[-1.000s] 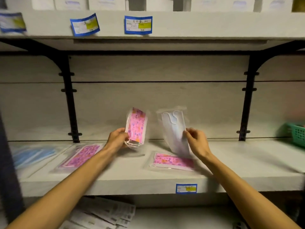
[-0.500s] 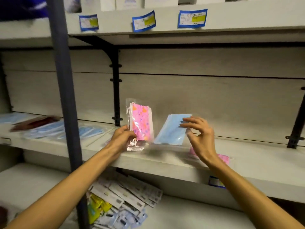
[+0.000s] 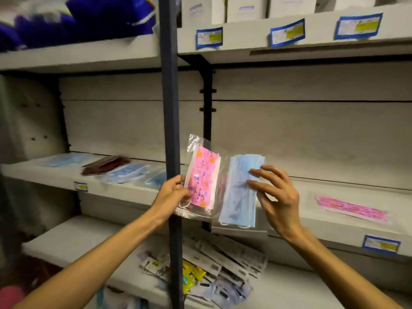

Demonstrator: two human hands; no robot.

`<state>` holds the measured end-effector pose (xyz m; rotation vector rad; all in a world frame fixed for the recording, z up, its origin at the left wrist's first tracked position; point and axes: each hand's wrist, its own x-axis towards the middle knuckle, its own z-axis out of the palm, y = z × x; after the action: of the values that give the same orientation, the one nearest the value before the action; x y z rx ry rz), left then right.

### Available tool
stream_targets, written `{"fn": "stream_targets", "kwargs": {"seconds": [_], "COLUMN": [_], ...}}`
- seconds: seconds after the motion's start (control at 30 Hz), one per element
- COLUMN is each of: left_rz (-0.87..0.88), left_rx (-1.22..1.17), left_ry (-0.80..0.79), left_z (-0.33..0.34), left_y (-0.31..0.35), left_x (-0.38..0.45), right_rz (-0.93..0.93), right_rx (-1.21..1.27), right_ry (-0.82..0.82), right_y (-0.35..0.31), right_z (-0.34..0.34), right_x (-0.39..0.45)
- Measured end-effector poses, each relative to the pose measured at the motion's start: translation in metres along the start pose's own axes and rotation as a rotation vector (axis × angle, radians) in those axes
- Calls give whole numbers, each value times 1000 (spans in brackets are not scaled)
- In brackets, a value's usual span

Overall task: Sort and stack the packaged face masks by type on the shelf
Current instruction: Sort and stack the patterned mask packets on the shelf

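Observation:
My left hand (image 3: 172,195) grips a pink patterned mask in a clear packet (image 3: 203,178), held upright in front of the dark shelf post. My right hand (image 3: 277,197) pinches a light blue packaged mask (image 3: 239,192) beside it, also held up in the air. Another pink patterned mask packet (image 3: 351,208) lies flat on the middle shelf (image 3: 334,228) at the right. On the left bay of that shelf lie blue mask packets (image 3: 131,172) and a dark red packet (image 3: 104,167).
A dark vertical post (image 3: 170,108) stands between the two shelf bays, just in front of my left hand. The lower shelf holds a heap of small carded packages (image 3: 214,270). White boxes (image 3: 287,5) and blue price labels (image 3: 287,32) line the top shelf.
The view has swung left, bringing the left bay and the post into sight. Both hands have carried their packets leftward and higher, away from the shelf surface.

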<state>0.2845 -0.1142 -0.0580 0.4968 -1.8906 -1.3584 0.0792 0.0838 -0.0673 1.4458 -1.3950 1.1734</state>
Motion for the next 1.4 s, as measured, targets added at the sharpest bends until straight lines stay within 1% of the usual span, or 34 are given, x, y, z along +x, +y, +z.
{"fn": "stream_targets", "kwargs": {"seconds": [0.13, 0.4, 0.47, 0.6, 0.67, 0.77, 0.9, 1.03, 1.13, 1.23, 1.33, 1.4], "left_rz": [-20, -198, -215, -221, -232, -270, -284, -202, -122, -87, -48, -63], "left_rx": [-14, 31, 34, 67, 97, 126, 168, 268, 245, 173, 176, 174], "left_ry": [106, 348, 415, 477, 517, 514, 457, 370, 300, 280, 292, 306], "left_z": [-59, -180, -208, -254, -293, -315, -366, -395, -398, -401, -418, -436], "left_y": [-18, -50, -58, -70, -85, -92, -100, -92, -86, -89, -98, -106], "left_x": [-17, -37, -36, -30, -21, -11, 30, 89, 128, 156, 180, 192], "right_rz": [-21, -110, -105, -67, -41, 25, 130, 284, 343, 362, 280, 228], "right_rx": [73, 251, 288, 325, 357, 353, 331, 336, 319, 313, 227, 169], "right_ry": [-4, -111, -133, -153, -157, -147, -38, 97, 169, 142, 78, 21], "right_y": [-51, -129, -143, -161, -172, -169, -166, -156, -144, -139, -142, -146], "right_z": [41, 151, 180, 236, 283, 310, 376, 410, 418, 425, 441, 461], "right_x": [4, 9, 15, 26, 31, 33, 63, 95, 112, 123, 135, 147]}}
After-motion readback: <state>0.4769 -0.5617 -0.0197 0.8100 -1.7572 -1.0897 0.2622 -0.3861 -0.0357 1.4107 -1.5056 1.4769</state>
